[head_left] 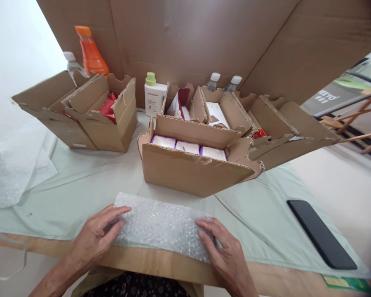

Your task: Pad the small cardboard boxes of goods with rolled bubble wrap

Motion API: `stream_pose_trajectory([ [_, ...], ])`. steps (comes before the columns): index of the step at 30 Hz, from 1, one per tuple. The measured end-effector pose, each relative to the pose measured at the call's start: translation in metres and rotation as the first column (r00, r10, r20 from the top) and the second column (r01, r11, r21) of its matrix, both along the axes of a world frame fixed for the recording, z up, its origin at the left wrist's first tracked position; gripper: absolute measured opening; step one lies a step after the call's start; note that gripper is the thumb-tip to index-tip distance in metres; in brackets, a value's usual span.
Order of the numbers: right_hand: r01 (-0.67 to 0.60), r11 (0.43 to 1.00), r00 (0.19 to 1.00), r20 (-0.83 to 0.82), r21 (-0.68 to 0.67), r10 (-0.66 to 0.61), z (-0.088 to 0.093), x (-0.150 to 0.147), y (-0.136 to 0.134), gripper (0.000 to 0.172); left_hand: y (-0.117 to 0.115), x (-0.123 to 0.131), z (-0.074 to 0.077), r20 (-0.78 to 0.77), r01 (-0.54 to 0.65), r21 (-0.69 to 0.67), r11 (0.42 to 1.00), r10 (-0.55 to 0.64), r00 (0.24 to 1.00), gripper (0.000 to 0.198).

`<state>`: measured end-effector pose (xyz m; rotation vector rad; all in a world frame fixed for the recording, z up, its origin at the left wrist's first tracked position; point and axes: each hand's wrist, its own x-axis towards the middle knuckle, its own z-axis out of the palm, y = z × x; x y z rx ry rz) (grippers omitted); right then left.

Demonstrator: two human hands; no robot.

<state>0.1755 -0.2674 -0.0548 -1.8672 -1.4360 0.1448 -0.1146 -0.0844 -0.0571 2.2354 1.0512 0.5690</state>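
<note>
A flat strip of clear bubble wrap [160, 225] lies along the table's front edge, between my two hands. At its left end, my left hand [100, 229] rests with thumb and fingers apart, the fingertips touching the wrap. On the right end sits my right hand [219, 241], its thumb and fingers slightly spread over the edge. Neither hand is wrapped round the sheet. Just behind the wrap stands an open cardboard box [185, 169] holding white packs with purple edges.
Two open boxes [106, 134] stand at the left, near an orange bottle [94, 55]. Further boxes [272, 146] line the back right beside a white bottle [154, 97]. More bubble wrap [18, 173] lies left; a black phone [321, 235] lies right.
</note>
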Motion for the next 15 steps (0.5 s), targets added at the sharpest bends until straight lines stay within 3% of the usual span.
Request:
stream_pose_trajectory([
  [8,0.073,0.995,0.996,0.043,0.068,-0.076,0.005,0.003,-0.009,0.021,0.003,0.003,0.009,0.040,0.027,0.004,1.000,-0.027,0.999,0.031],
  [12,-0.008,0.998,1.000,-0.031,-0.056,0.007,0.001,0.001,-0.006,0.021,0.001,0.003,0.004,-0.002,0.043,0.014,0.999,-0.043,0.999,0.032],
  [15,-0.088,0.996,0.995,-0.047,-0.032,0.086,0.011,-0.004,-0.012,0.024,-0.005,-0.001,0.010,0.005,0.039,0.080,0.996,-0.040,0.999,0.029],
])
